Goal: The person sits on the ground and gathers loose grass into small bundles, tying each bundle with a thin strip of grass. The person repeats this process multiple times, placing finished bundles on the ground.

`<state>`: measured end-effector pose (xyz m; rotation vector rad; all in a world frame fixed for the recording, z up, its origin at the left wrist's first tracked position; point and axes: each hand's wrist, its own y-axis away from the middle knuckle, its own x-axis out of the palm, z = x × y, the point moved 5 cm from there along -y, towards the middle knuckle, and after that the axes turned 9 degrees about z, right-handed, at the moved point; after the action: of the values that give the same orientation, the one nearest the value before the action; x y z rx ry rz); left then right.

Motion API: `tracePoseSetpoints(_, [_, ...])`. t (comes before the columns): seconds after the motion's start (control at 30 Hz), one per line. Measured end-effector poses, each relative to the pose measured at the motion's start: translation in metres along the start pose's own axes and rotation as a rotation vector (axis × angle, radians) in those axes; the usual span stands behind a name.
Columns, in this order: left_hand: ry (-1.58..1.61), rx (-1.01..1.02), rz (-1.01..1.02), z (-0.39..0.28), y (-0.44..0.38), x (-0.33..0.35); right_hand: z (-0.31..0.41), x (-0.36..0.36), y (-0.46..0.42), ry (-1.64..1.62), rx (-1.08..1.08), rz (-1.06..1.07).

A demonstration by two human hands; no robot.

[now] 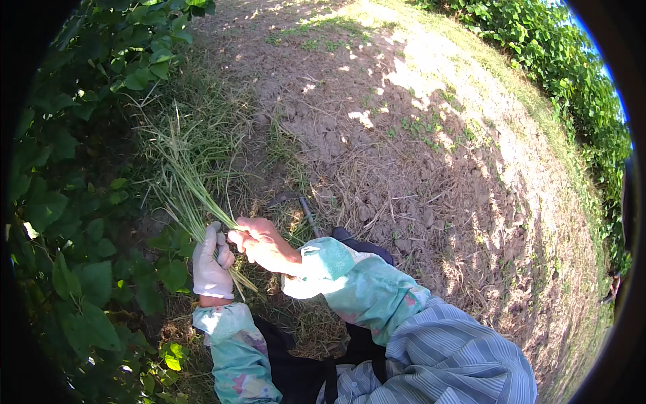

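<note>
My left hand (pixel 214 265), in a pale glove, is closed around a bundle of long green grass stalks (pixel 189 177). The seed heads fan out to the upper left, and the cut or pulled ends stick out below the glove. My bare right hand (pixel 265 240) is just to the right, its fingers shut on several stalks of grass that lean the same way. The hands are very close together. On the ground beyond my right hand lies a tool with a straight grey handle (pixel 307 213); its dark, curved head is partly hidden in the grass.
Broad-leaved plants (pixel 86 283) stand close along the left side. Growing grass (pixel 212 121) covers the ground ahead of my hands. A dark shoe (pixel 363 246) rests beside the tool handle. Dry soil with straw (pixel 363 177) stretches right, towards another leafy row (pixel 550 55).
</note>
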<state>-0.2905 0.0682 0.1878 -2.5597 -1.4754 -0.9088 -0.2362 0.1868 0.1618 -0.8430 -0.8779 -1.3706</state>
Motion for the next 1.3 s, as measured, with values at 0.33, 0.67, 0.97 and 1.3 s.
tracePoseSetpoints(0.33, [-0.054, 0.057, 0.076, -0.001, 0.002, 0.003, 0.018, 0.029, 0.014, 0.837, -0.134, 0.001])
tracePoseSetpoints(0.67, [-0.048, 0.084, -0.046, 0.007, 0.000, 0.001, -0.002, 0.010, 0.005, 0.719, -0.209, 0.031])
tracePoseSetpoints(0.97, [-0.082, 0.252, -0.377, -0.017, -0.001, -0.028, 0.030, 0.014, 0.010, 0.978, -0.298, -0.225])
tracePoseSetpoints(1.3, [0.102, -0.010, -0.003, 0.010, -0.008, -0.008, 0.018, 0.028, 0.014, 0.871, -0.180, 0.009])
